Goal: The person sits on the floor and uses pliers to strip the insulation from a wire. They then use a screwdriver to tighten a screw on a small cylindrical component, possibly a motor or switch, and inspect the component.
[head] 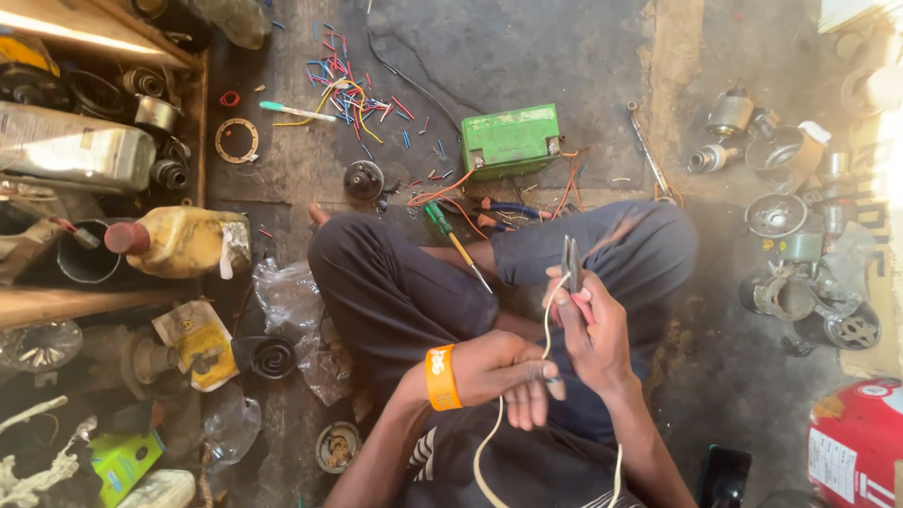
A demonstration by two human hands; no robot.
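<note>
I sit cross-legged on a concrete floor. My right hand (593, 329) grips a pair of pliers (570, 261), jaws pointing up, closed on the end of a pale yellow wire (489, 437). My left hand (513, 372), with an orange wristband (442, 378), pinches the same wire lower down, just left of the right hand. The wire hangs in a loop toward my lap. A screwdriver with a green and yellow handle (451, 240) lies across my leg.
A green battery box (511, 141) with orange wires stands ahead of my knees. Coloured wire offcuts (353, 94) litter the floor. A wrench (649, 155) and metal motor parts (781, 216) lie right. Shelves, a yellow jug (183, 242) and a red container (856, 452) stand nearby.
</note>
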